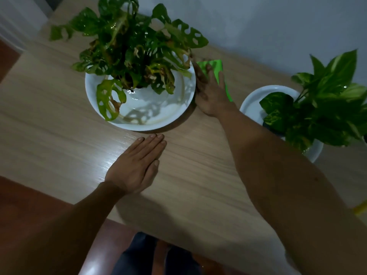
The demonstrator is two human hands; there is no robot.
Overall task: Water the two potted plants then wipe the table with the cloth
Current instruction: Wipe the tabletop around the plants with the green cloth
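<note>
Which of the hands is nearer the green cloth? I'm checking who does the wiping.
Right. The right hand lies on the cloth, pressing it to the table beside the white dish. The left hand rests flat on the table, well short of the cloth.

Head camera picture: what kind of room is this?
Probably a room in a home. A wooden table stands against a plain wall, with two potted plants in white dishes and reddish-brown flooring below.
</note>
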